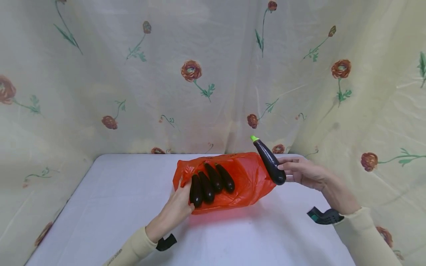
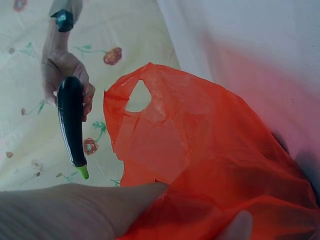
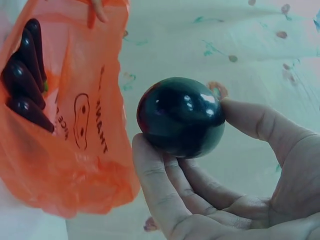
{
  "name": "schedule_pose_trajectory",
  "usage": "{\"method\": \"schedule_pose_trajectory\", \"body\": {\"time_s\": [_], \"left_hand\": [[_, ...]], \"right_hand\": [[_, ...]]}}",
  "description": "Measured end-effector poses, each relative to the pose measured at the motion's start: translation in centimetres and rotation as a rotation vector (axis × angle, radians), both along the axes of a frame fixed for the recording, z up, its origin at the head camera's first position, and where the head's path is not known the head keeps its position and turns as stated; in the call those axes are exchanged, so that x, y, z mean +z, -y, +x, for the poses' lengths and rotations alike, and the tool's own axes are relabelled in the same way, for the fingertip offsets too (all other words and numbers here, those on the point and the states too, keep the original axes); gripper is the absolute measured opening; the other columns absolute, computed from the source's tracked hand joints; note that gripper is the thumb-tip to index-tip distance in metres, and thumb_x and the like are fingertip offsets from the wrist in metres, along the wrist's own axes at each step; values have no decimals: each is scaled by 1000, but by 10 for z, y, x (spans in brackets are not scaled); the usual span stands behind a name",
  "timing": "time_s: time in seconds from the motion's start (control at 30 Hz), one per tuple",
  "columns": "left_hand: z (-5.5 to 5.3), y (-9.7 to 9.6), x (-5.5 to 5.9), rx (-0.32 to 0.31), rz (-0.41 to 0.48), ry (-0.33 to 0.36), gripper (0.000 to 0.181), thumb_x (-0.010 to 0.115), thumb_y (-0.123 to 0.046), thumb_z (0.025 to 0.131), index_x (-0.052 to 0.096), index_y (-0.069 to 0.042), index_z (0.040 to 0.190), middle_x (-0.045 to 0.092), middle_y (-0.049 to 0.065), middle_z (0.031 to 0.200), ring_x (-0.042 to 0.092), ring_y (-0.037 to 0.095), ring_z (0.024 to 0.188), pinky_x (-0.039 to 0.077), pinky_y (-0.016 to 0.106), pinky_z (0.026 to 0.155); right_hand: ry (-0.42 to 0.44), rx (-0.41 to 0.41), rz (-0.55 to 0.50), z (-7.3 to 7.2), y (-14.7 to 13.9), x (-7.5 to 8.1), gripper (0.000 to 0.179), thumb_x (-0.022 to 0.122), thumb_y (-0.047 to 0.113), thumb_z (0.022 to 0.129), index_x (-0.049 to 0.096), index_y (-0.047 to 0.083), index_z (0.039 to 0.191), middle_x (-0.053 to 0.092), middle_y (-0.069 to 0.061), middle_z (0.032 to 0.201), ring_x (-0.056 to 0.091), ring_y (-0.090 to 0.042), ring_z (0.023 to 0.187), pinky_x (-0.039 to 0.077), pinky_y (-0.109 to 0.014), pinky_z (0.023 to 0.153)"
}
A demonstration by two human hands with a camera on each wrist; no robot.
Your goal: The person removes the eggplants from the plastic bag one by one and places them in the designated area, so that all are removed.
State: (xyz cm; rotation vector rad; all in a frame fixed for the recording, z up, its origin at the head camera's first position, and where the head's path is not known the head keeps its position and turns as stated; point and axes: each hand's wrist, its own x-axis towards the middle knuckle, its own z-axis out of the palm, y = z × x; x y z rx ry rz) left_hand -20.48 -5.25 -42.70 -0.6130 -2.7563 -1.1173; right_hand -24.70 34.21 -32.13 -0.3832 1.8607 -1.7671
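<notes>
A red plastic bag lies on the table with its opening toward me, and several dark eggplants sit side by side in its left part. My left hand grips the bag at its left side, next to the eggplants. Its thumb shows against the red plastic in the left wrist view. Above the bag's right end, my right hand holds one glossy eggplant near its rounded end, between thumb and fingers. That eggplant's green stem end points up and left.
The white table spreads under the bag. Behind and at both sides hangs a pale curtain with a flower print. A handle hole shows in the bag, and dark printing marks its plastic.
</notes>
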Motion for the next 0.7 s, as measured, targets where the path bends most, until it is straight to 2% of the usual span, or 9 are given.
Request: {"method": "schedule_pose_trajectory", "body": {"time_s": [0.23,0.4,0.57,0.63,0.7], "left_hand": [[2,1,0,-13,5,3,73,65,18,72,41,-8,136,57,10,128,58,27,114,54,47,90],[2,1,0,-14,4,11,73,65,18,72,41,-7,136,57,11,127,59,28,113,54,46,89],[2,1,0,-11,1,16,74,65,17,73,40,-7,138,56,12,129,58,28,113,55,46,88],[2,0,0,-10,2,21,73,65,17,73,40,-7,138,56,12,129,58,29,113,54,47,89],[2,0,0,-13,6,28,73,64,18,73,40,-7,137,56,12,128,59,28,112,54,46,89]], "right_hand": [[40,-191,48,-5,-18,-4,20,52,12,98,66,19,110,66,0,109,69,-22,98,55,-34,90],[97,-265,19,-13,-34,-12,18,51,14,99,66,14,109,63,-1,111,66,-20,99,55,-32,91],[184,-332,-4,-21,-50,-26,23,53,16,98,50,7,119,63,-3,108,66,-20,98,55,-32,91],[211,-356,-5,-24,-55,-31,29,54,16,98,42,7,122,63,-3,106,66,-19,97,54,-31,91],[234,-380,-13,-26,-60,-35,31,56,17,97,41,8,123,63,-3,106,66,-18,96,54,-31,91]]}}
